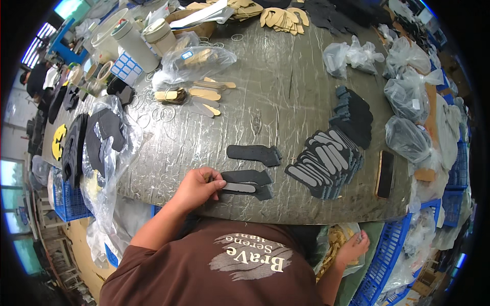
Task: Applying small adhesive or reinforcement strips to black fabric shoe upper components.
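My left hand (pixel 198 187) is closed in a pinch near the table's front edge. Thumb and fingers hold a flat grey strip with a rounded end (pixel 240 187), which lies over a dark shaped pad (pixel 245 177). A bit of tan shows between the fingers; I cannot make out what it is. Just beyond lies another dark pad (pixel 251 152). My right hand (pixel 352 248) is below the table edge at the right, fingers apart beside a clear bag of tan pieces (pixel 337 244). It holds nothing that I can see.
On the right, overlapping dark pads with grey strips (pixel 326 159) fan out near a phone (pixel 385 174). Clear plastic bags (pixel 408 99) line the right edge. Farther left are tan strips (pixel 205 95), a bagged bundle (pixel 196 58) and white tubs (pixel 133 46). A blue crate (pixel 380 260) stands lower right.
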A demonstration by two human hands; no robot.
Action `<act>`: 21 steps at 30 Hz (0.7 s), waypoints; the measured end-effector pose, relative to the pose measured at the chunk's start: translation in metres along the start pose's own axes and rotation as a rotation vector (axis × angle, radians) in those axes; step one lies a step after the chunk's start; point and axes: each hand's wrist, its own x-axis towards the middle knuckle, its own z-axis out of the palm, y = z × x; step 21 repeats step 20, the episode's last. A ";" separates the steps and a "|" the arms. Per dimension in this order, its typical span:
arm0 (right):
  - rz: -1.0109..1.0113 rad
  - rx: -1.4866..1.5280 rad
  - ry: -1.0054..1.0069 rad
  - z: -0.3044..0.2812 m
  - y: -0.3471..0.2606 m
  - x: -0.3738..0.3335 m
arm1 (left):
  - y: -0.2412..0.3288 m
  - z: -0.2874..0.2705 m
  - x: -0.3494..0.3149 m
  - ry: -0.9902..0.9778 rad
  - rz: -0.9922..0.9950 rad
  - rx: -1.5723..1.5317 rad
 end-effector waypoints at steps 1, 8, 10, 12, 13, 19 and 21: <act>-0.060 0.238 0.100 -0.007 -0.023 0.010 | 0.002 0.001 0.000 0.030 -0.010 0.068; -1.097 0.998 -0.344 -0.025 -0.196 0.005 | -0.004 0.009 -0.002 0.056 0.024 0.104; -1.154 1.002 -0.394 -0.016 -0.212 -0.003 | 0.004 0.013 -0.003 0.088 0.003 0.200; -1.234 0.886 -0.506 -0.010 -0.217 -0.009 | 0.004 0.014 -0.004 0.095 0.010 0.201; -1.238 0.877 -0.511 -0.010 -0.217 -0.010 | 0.003 0.014 -0.005 0.093 0.020 0.203; -1.245 0.846 -0.530 -0.009 -0.218 -0.009 | 0.001 0.015 -0.003 0.100 0.038 0.218; -1.249 0.834 -0.525 -0.010 -0.219 -0.008 | -0.001 0.015 -0.003 0.098 0.027 0.212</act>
